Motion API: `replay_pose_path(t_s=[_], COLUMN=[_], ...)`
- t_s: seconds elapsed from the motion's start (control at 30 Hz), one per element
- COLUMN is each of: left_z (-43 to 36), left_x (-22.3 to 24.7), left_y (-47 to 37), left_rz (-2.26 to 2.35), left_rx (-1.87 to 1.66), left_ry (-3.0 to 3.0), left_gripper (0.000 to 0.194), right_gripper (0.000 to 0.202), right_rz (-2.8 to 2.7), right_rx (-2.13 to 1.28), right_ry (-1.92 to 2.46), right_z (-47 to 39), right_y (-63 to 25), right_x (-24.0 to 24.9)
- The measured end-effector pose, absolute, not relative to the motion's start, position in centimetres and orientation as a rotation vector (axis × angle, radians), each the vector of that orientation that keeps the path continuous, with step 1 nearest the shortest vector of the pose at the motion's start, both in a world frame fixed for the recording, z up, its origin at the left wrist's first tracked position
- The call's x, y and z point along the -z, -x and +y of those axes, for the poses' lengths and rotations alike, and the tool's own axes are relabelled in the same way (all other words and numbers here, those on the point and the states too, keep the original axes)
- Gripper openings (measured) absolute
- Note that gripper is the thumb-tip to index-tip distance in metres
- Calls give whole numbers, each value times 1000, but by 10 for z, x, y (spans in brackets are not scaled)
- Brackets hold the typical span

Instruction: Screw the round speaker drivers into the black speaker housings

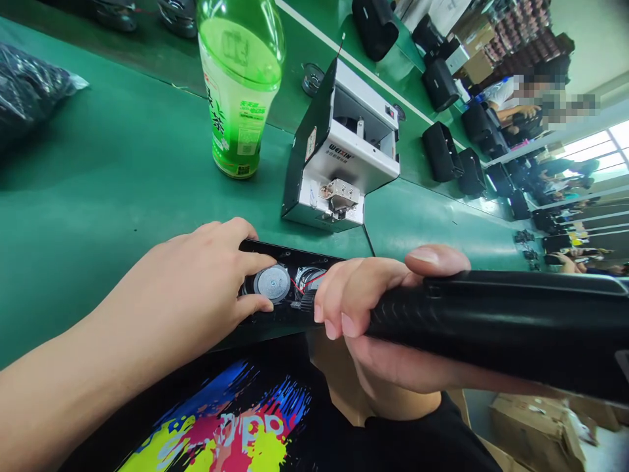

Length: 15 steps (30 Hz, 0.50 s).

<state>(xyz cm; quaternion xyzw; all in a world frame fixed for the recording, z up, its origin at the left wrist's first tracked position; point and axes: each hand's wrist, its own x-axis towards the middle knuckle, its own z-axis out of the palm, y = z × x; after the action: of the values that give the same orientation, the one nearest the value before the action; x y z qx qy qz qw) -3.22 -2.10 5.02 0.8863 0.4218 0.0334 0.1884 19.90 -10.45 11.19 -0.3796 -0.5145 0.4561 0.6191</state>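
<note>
Pinching round speaker (272,282) with left hand (209,265), near left edge of black housing (275,249); wrapping right hand (361,295) around black tool (491,321) (hidden at its tip). Could snag red wire (311,282) by slipping sideways.

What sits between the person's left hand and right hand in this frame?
In the head view, a round grey speaker, red wire and part of a second speaker show between the left hand and right hand.

A workshop: green bench (147,164), machine (354,157) at one o'clock, black cases (439,152) and co-worker (506,98) at two, cartons (533,429) at four.
</note>
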Motion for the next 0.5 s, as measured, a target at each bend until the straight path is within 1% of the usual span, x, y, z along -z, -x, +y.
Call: replay_pose_path(t_s=[0.07,0.23,0.33,0.5], left_z=[-20,-20,-21,-21], left_x=[-52,-52,-49,-47], left_y=[31,30,32,33], left_rz=[1188,1191,1186,1188], left_rx=[-106,-127,-153,-178], left_ry=[-2472,-2435,-2425,-2382], left_gripper=[38,38,39,38], right_gripper=[32,35,30,36], right_rz=[-1187,-1241,-1368,-1476], right_rx=[-1059,-1004,-999,-970], right_ry=[892,918,923,811], right_z=[-102,-103,-107,-108], right_y=[-198,-195,-197,-199], right_x=[-112,-111,-110,-99])
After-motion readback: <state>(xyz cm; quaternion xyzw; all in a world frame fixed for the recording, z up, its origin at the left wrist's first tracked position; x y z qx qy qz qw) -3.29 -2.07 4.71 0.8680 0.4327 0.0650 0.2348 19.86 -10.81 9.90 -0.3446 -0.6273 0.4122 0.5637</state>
